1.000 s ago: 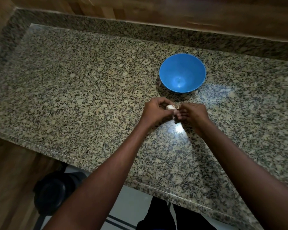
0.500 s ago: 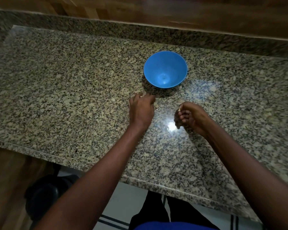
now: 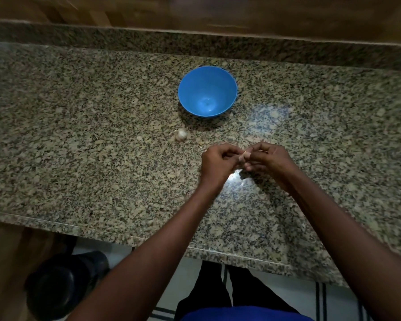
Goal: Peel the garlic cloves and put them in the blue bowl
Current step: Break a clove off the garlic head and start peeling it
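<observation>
The blue bowl (image 3: 207, 91) stands on the granite counter (image 3: 79, 140) and looks empty. A pale piece of garlic (image 3: 180, 135) lies on the counter just in front of the bowl, to its left. Below the bowl, my left hand (image 3: 218, 166) and my right hand (image 3: 270, 162) meet fingertip to fingertip. Both pinch a small garlic clove (image 3: 245, 155) between them. Most of the clove is hidden by the fingers.
A raised granite backsplash (image 3: 195, 42) and wooden wall run behind the counter. The counter's front edge (image 3: 102, 230) crosses below my forearms. A black round object (image 3: 63, 286) sits on the floor at lower left.
My left hand left a piece of garlic on the counter by the bowl and came back to my right hand. Both hands now pinch the clove together.
</observation>
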Tool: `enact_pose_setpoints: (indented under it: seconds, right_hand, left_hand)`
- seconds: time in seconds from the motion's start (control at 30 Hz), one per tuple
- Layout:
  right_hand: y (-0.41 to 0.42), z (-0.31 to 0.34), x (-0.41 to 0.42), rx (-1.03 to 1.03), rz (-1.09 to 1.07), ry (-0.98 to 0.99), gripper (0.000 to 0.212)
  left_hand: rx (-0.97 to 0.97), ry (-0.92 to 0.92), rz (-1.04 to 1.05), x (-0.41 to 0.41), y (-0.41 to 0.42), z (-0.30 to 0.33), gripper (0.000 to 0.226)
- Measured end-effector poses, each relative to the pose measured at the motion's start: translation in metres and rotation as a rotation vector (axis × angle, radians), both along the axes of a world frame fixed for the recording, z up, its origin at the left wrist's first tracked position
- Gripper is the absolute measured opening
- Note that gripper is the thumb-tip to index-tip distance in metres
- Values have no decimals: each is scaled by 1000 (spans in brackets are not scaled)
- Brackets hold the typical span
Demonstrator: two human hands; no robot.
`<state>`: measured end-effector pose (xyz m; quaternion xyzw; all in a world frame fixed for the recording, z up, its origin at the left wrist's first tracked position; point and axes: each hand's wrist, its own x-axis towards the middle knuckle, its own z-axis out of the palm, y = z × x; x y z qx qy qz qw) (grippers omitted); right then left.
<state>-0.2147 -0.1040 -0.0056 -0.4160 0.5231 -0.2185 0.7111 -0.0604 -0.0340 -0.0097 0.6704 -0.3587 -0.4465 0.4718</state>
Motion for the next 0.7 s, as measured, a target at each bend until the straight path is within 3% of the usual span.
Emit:
enact_pose_setpoints:
  seconds: [0.13,0.3,0.5,0.7]
  right_hand:
    - [-2,0,-7,-25,25,56,24]
    - [-5,3,-11,-32,8,119,14]
    - [-12,-2,-15,-134,81,337,6]
    - [-19,3,-4,-202,230,564,11]
  left_hand:
    - [-39,-134,-57,-1,-2,-3,7]
    - [1,-100,-110,3,-4,-8,13]
    - [-122,-815,-220,14,-7,-40,29]
    - [-157,-973,-282,9,9,-57,45]
